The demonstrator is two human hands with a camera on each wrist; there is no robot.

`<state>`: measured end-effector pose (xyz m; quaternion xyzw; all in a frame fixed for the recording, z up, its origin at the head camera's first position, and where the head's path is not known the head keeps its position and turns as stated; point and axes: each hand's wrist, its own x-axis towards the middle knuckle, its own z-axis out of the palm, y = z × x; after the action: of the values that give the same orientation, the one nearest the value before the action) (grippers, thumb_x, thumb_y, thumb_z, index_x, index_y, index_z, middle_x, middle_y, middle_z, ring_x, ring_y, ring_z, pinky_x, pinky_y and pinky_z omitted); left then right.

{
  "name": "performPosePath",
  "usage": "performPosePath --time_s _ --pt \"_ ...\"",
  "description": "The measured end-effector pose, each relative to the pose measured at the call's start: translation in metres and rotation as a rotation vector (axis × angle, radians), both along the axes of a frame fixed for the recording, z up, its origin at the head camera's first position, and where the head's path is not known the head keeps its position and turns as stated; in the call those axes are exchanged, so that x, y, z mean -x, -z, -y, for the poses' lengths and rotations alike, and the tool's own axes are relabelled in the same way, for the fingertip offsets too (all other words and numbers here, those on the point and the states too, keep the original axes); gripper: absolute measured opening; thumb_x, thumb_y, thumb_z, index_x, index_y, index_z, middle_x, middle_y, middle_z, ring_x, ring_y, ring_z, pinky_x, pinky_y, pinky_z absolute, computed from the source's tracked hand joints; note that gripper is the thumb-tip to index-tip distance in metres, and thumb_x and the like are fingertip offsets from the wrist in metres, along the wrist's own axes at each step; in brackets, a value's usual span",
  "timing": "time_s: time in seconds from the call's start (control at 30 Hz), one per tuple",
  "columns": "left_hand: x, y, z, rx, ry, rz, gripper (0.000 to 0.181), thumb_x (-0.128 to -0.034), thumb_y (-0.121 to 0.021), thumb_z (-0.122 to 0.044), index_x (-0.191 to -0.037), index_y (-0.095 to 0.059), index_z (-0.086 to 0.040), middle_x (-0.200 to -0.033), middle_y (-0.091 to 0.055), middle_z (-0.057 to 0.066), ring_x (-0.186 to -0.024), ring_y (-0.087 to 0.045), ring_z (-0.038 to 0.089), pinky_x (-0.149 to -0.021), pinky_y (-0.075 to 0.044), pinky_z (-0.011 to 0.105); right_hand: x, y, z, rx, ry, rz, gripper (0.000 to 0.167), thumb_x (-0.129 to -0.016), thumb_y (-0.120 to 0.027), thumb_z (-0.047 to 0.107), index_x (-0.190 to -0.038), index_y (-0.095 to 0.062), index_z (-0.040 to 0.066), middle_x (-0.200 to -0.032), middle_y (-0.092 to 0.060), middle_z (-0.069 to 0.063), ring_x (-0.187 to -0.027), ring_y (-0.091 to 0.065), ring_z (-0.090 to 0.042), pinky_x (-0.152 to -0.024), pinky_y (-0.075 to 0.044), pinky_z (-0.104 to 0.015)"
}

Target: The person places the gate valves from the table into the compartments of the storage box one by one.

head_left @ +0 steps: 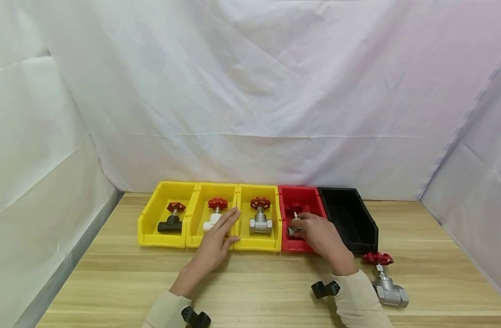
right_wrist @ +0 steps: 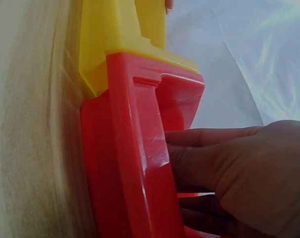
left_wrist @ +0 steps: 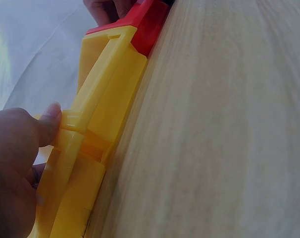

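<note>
My right hand (head_left: 319,233) reaches into the red bin (head_left: 293,246), its fingers curled round the grey body of a valve with a red handwheel (head_left: 294,207). In the right wrist view, the red bin's front wall hides the valve and the fingertips. My left hand (head_left: 215,243) rests over the divider between the middle and right yellow bins, fingers straight and thumb on the rim (left_wrist: 71,119). Beside its fingers lies a white valve (head_left: 211,222) with a red wheel, partly covered. A silver valve (head_left: 260,223) lies in the right yellow bin (head_left: 256,244).
At the row's left end, a yellow bin (head_left: 162,240) holds a black valve (head_left: 170,223). A black bin (head_left: 349,223) adjoins the red one. On the wooden table (head_left: 258,291), a larger silver valve (head_left: 390,294) lies beside my right sleeve. White cloth (head_left: 267,91) hangs behind.
</note>
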<state>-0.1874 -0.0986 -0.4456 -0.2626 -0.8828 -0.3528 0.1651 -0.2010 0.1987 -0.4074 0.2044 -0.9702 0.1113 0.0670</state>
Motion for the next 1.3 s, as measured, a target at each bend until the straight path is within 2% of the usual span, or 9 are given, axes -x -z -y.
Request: performPosePath --time_s 0.53,0.8,0.97,1.1,1.3 --pt "-0.001 -0.003 0.0 -0.004 -0.001 -0.002 0.072 -0.0852 -0.071 -0.006 -0.148 -0.038 -0.017 -0.151 -0.035 0.002 -0.12 -0.053 0.028 -0.092 -0.049 0.035 -0.01 -0.013 -0.004 0.035 -0.045 -0.034 0.011 -0.084 -0.075 0.024 -0.094 -0.077 0.022 -0.116 -0.064 -0.007 -0.112 -0.057 -0.027 -0.086 -0.052 -0.048" --pt "-0.001 -0.002 0.0 -0.004 0.002 -0.007 0.07 -0.086 -0.071 -0.007 -0.147 -0.038 -0.017 -0.151 -0.035 0.001 -0.119 -0.053 0.029 -0.092 -0.049 0.036 -0.021 -0.023 -0.008 0.079 -0.081 -0.019 0.023 -0.085 -0.074 0.023 -0.108 -0.074 0.018 -0.118 -0.063 -0.007 -0.11 -0.058 -0.026 -0.089 -0.05 -0.047" --pt "-0.001 -0.001 0.001 -0.006 0.001 -0.003 0.071 -0.0861 -0.071 -0.007 -0.148 -0.038 -0.017 -0.152 -0.034 0.0 -0.12 -0.052 0.029 -0.093 -0.048 0.035 -0.026 -0.032 -0.007 0.101 -0.094 -0.05 0.024 -0.084 -0.076 0.021 -0.107 -0.074 0.016 -0.116 -0.065 -0.008 -0.106 -0.06 -0.025 -0.086 -0.052 -0.045" --pt "-0.001 -0.001 0.002 -0.008 0.009 0.0 0.07 -0.0866 -0.07 -0.008 -0.148 -0.038 -0.017 -0.152 -0.034 0.001 -0.119 -0.054 0.029 -0.091 -0.049 0.034 -0.032 -0.04 -0.007 0.098 -0.083 -0.063 0.024 -0.083 -0.076 0.02 -0.106 -0.074 0.016 -0.115 -0.065 -0.007 -0.106 -0.06 -0.025 -0.085 -0.053 -0.044" --pt "0.0 -0.001 0.001 -0.014 0.012 -0.01 0.07 -0.0858 -0.071 -0.006 -0.147 -0.038 -0.016 -0.151 -0.035 0.003 -0.119 -0.053 0.028 -0.091 -0.049 0.035 -0.041 -0.053 -0.009 0.074 -0.019 -0.082 0.027 -0.081 -0.078 0.021 -0.107 -0.073 0.018 -0.113 -0.066 -0.004 -0.106 -0.059 -0.026 -0.085 -0.053 -0.044"
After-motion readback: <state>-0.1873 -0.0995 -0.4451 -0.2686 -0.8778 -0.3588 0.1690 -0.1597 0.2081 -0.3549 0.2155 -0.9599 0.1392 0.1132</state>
